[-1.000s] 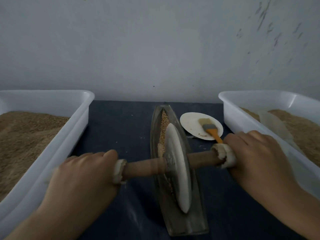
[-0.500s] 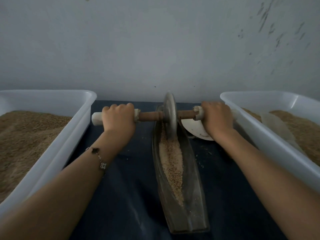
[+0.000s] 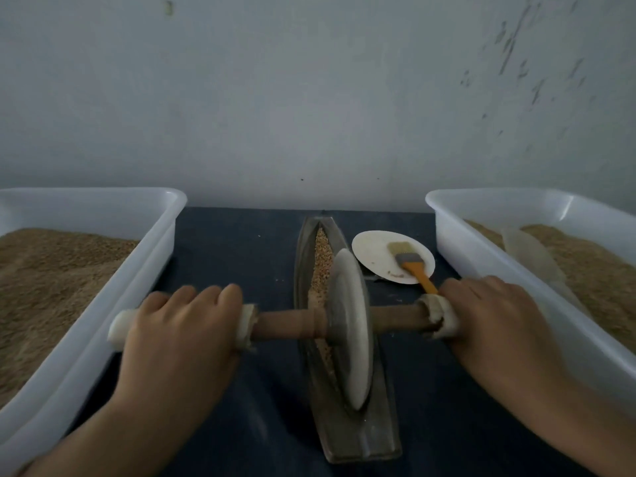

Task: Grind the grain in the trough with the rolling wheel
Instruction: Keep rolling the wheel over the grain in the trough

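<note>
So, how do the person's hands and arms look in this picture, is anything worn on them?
Both the left hand and the right hand are bare: no gloves and no rings that can be seen. Both forearms are bare too, with no sleeves showing up to the picture's edge. No watch or bracelet shows on either wrist in this view.

— What sits along the sides of my table (image 3: 241, 256)?

— A white tub (image 3: 144, 270) at my left edge and another white tub (image 3: 481, 256) at my right edge, both holding brown meal.

— And toward the far edge?

— A small white plate (image 3: 375, 251), just beside the right tub. A brush (image 3: 409, 261) with an orange handle lies on it, bristles toward the pale wall (image 3: 309, 98) behind the table.
</note>
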The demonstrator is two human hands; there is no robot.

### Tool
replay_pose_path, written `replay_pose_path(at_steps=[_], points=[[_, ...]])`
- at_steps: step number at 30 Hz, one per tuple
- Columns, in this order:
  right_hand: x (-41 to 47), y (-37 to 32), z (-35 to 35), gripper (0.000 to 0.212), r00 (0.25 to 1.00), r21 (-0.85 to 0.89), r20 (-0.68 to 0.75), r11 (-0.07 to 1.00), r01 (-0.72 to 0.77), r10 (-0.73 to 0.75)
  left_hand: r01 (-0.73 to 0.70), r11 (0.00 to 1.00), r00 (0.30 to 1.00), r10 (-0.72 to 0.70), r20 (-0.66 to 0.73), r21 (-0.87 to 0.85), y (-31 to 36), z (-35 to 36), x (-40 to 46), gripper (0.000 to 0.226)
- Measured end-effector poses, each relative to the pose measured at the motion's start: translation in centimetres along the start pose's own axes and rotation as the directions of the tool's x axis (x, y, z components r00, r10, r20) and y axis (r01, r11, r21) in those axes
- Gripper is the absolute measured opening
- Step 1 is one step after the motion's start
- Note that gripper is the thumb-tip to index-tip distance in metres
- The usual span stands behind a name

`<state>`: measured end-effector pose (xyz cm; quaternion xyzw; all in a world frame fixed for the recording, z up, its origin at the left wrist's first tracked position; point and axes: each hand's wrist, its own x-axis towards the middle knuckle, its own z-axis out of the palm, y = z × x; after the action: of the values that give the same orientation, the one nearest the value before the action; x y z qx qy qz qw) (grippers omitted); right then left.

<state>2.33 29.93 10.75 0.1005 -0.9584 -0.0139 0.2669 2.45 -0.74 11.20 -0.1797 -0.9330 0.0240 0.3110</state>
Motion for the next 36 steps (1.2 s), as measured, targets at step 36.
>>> replay_pose_path(at_steps=[36], points=[[0.6,0.1,0.3,0.044,1.000,-0.017,0.012,1.000,-0.014,0.015,0.030,0.999,0.995,-0.028,0.092,-0.017,-0.1,0.3,0.3,0.045]])
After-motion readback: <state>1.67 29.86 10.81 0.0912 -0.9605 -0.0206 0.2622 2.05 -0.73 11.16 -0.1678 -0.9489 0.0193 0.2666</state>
